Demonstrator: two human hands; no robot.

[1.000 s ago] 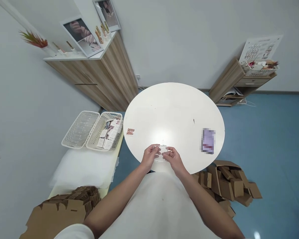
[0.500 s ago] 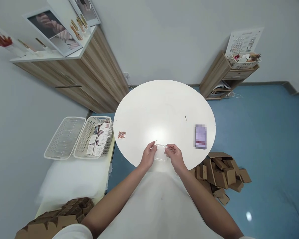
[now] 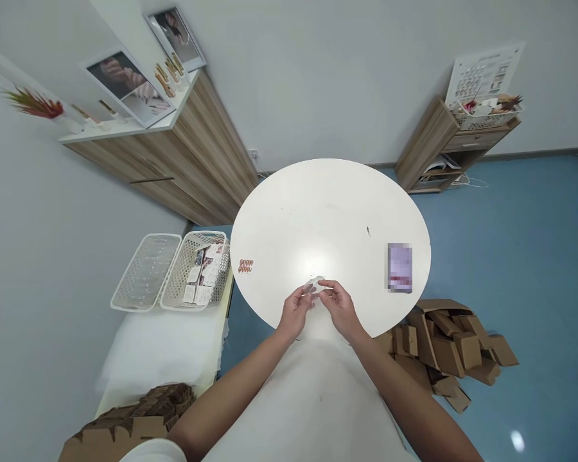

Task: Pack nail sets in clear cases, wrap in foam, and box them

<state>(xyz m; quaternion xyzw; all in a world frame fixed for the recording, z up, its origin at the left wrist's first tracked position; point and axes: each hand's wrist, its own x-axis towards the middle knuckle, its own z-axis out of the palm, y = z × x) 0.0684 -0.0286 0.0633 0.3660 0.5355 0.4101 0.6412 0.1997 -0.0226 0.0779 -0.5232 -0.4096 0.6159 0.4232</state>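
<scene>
My left hand (image 3: 295, 313) and my right hand (image 3: 341, 309) meet over the near edge of the white oval table (image 3: 327, 192). Between their fingertips is a small piece of clear plastic film (image 3: 313, 285), and both hands pinch it. Fingers show through the film, and it looks bent; whether it is a bag or a single sheet, I cannot tell. To the left on the table lies a small card of red nail tips (image 3: 245, 266). Over on the right is a blurred purple rectangular item (image 3: 399, 268).
Left of the table, a white basket (image 3: 221, 282) holds printed cards, beside another basket (image 3: 118, 295) with clear plastic items. Cardboard boxes (image 3: 446, 353) pile up at lower right, and more cardboard (image 3: 130, 427) sits at lower left. A dark scrap (image 3: 368, 230) lies on the table.
The film hung flat between my hands before; now it is bent and raised, with my hands closer together. The whole view has shifted, so the surroundings sit farther right.
</scene>
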